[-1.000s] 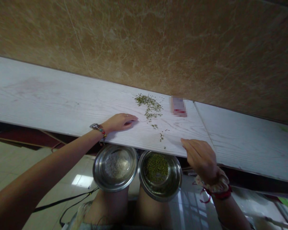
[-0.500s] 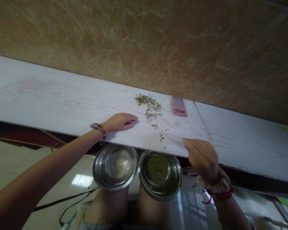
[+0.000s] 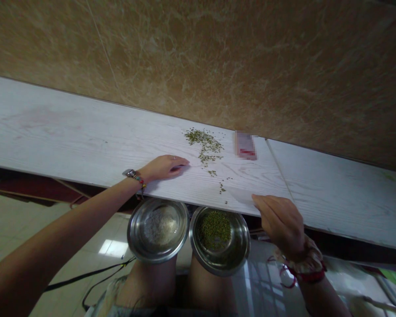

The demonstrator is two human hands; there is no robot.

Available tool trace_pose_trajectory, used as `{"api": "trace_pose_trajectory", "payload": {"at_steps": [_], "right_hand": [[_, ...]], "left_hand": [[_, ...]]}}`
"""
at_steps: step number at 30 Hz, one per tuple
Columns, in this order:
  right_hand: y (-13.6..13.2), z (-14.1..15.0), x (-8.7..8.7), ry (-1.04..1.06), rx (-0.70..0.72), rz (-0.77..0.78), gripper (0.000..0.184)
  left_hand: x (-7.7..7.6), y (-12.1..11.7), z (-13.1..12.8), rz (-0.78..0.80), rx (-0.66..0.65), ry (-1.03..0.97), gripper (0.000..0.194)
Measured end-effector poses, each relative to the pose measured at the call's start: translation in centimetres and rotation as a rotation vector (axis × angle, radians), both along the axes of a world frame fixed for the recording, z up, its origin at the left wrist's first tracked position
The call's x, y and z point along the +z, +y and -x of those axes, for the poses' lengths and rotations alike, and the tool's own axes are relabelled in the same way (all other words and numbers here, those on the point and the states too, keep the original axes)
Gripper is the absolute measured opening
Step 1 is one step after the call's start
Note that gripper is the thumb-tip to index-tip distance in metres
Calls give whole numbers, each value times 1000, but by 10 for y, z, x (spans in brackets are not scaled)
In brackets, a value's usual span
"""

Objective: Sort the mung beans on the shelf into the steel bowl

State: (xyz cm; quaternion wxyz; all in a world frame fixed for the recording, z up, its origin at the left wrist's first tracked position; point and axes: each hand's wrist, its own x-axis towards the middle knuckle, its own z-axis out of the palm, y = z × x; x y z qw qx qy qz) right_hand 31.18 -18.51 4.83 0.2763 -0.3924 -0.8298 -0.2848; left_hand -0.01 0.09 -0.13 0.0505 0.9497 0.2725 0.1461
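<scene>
My left hand (image 3: 166,167) rests on the white wood-grain board (image 3: 69,145), left of the scattered green beans (image 3: 204,143). Its fingers are stretched out, and nothing shows in them. At the front edge, my right hand (image 3: 280,222) is closed in a pinch on a thin, pale, see-through sheet (image 3: 242,195). The sheet lies low over the board, just right of a few stray beans (image 3: 221,187). Below the edge, a steel bowl (image 3: 242,259) holds many green beans. Beside it on the left, another steel bowl (image 3: 133,244) contains whitish grains.
A blurred-out flat rectangular object (image 3: 246,145) lies at the back of the board, near a seam. Behind rises a brown marbled wall (image 3: 198,57). Both bowls sit over the person's knees. A black strap (image 3: 86,275) hangs at the lower left above the tiled floor.
My right hand has moved slightly right and toward me with the pale sheet, which shows more plainly now. My left hand, the beans and the bowls look unchanged.
</scene>
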Motion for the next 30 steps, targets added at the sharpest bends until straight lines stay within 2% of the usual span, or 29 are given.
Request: {"api": "trace_pose_trajectory", "payload": {"at_steps": [12, 23, 30], "right_hand": [[13, 2, -6, -40, -35, -21, 35], [17, 6, -5, -16, -24, -12, 40], [24, 9, -2, 25, -13, 6, 31]], "left_hand": [[0, 0, -1, -18, 3, 6, 29], [1, 0, 0, -19, -7, 6, 28], [1, -1, 0, -27, 1, 2, 29]]}}
